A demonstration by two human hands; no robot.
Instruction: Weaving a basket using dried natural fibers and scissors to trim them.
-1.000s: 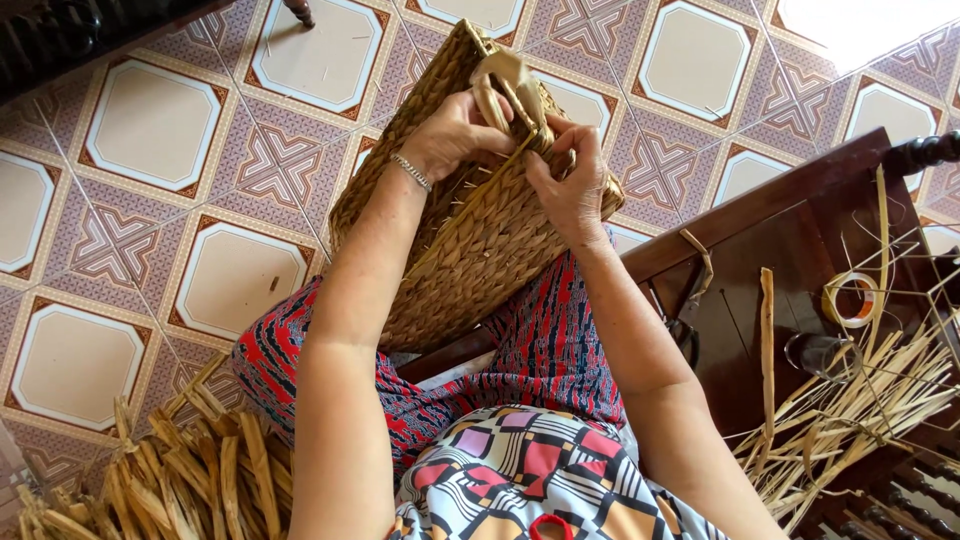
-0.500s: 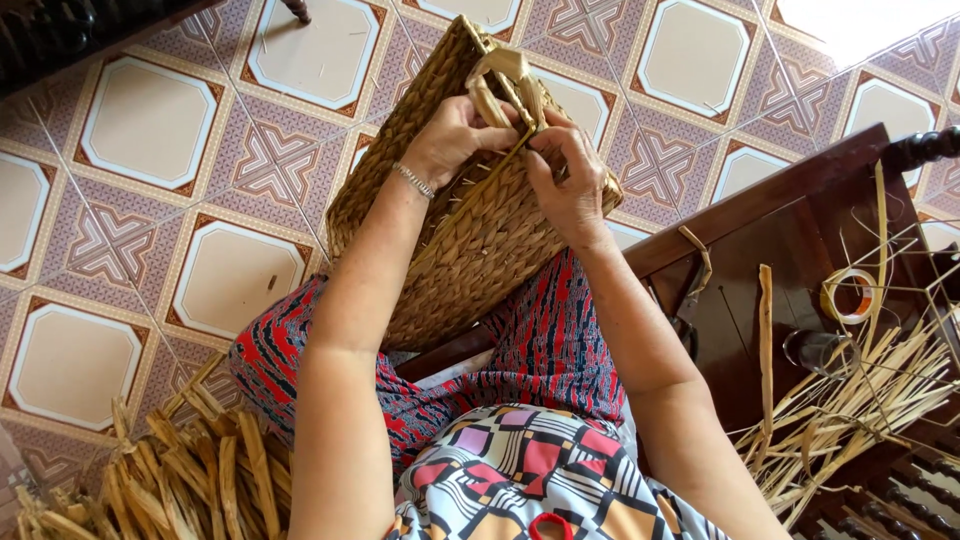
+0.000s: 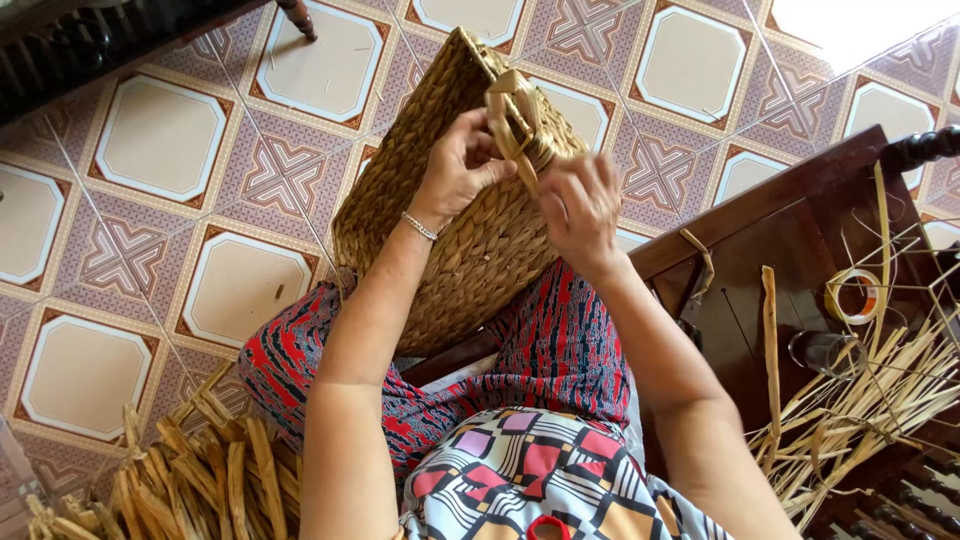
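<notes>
The left hand [image 3: 462, 165] rests against the upper side of a woven basket [image 3: 440, 220], fingers curled and thumb pressed toward a flat, pale fibre strip [image 3: 515, 110] that loops at the basket's top edge; it appears to pinch that strip. The right hand [image 3: 580, 205] sits just beside it on the other side of the strip, fingers bent inward, though whether its fingertips grip the strip cannot be told, since the back of the hand hides them. A thin metal bracelet [image 3: 420, 226] circles the left wrist.

The basket is boxy, plaited from thick, twisted tan rope-like strands, and lies tilted on the person's lap, over a red and dark patterned garment [image 3: 540, 350]. Its lower end is hidden behind the arms.

Below and left of the basket lies a heap of dried, flat, straw-coloured leaves [image 3: 190, 470], cut off by the frame. Right of the basket stands a dark wooden surface [image 3: 760, 230] carrying loose pale strips [image 3: 860, 400] and a roll of tape [image 3: 852, 296]. Beneath the basket is a patterned tile floor [image 3: 160, 150].
</notes>
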